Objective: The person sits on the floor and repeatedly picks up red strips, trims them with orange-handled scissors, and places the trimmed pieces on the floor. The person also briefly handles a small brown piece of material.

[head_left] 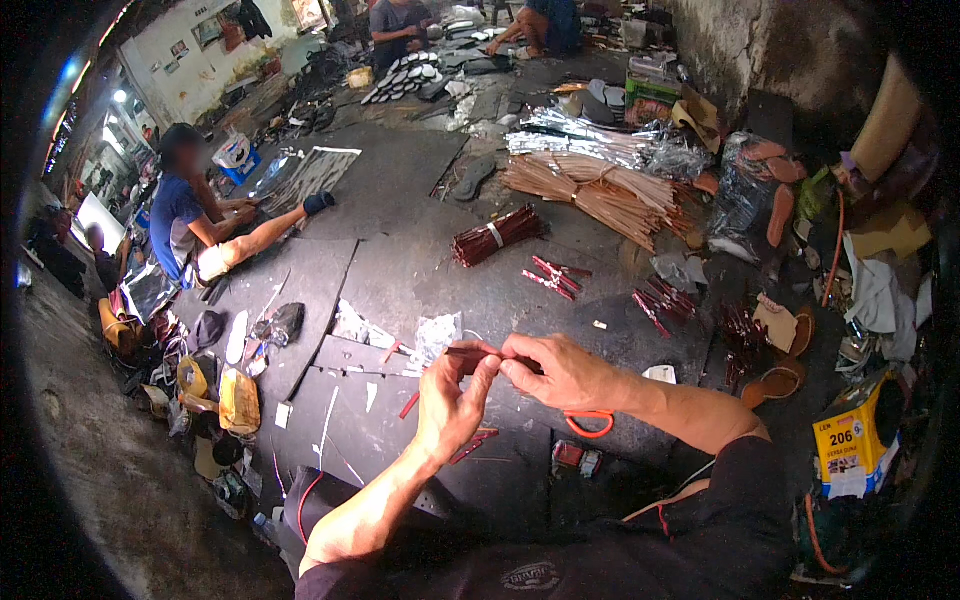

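In front of my chest my two hands meet, fingers pinched around a narrow dark red strip (466, 351). My left hand (450, 402) grips it between thumb and fingers. Close against it, my right hand (562, 368) pinches the strip's other part; its exact end is hidden by the fingers. Beside my left wrist a short piece of red strip (410, 404) shows. Below my right hand lies an orange-handled tool (590, 425), its other end hidden. More red strips (474, 446) rest under my left hand.
Ahead lie a tied bundle of dark red strips (498, 236), smaller red bundles (557, 276), and a large pile of brown strips (600, 190). A yellow and blue box (855, 435) stands right. At left sits a person (185, 215); two others are farther back. Clutter lines both sides.
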Motion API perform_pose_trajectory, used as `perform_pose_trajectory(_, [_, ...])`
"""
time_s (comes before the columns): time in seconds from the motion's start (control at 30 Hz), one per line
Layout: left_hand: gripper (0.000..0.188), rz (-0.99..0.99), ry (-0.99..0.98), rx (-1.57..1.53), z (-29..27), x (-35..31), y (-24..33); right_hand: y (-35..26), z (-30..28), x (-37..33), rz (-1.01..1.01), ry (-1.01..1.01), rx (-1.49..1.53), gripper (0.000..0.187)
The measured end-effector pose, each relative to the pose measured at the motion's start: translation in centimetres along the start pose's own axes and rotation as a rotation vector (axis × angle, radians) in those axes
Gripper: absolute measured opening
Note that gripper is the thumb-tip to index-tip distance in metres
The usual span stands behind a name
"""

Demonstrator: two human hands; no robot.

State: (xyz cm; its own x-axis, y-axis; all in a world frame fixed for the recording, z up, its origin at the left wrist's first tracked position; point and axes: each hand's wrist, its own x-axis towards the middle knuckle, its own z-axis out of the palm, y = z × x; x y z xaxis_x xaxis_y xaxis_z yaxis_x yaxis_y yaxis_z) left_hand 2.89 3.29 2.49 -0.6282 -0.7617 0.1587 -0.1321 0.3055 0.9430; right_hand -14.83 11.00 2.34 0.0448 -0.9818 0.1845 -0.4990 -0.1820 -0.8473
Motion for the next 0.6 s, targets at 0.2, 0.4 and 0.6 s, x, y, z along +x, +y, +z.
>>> perform_pose_trajectory(0.2, [0.018,-0.082,-0.041,-0.085,-0.2,-0.3,-0.4,0.3,0.4,0.1,-0.045,0.031,0.010,0.016])
perform_pose_trajectory(0.4, [0.018,-0.106,0.042,-0.153,-0.7,0.4,-1.1,0.7,0.7,0.9,0.119,0.000,0.059,0.020])
perform_pose_trajectory(0.6, [0.025,-0.138,0.236,-0.306,-2.0,2.1,-1.6,1.4,-1.0,1.5,0.182,0.152,0.295,0.019])
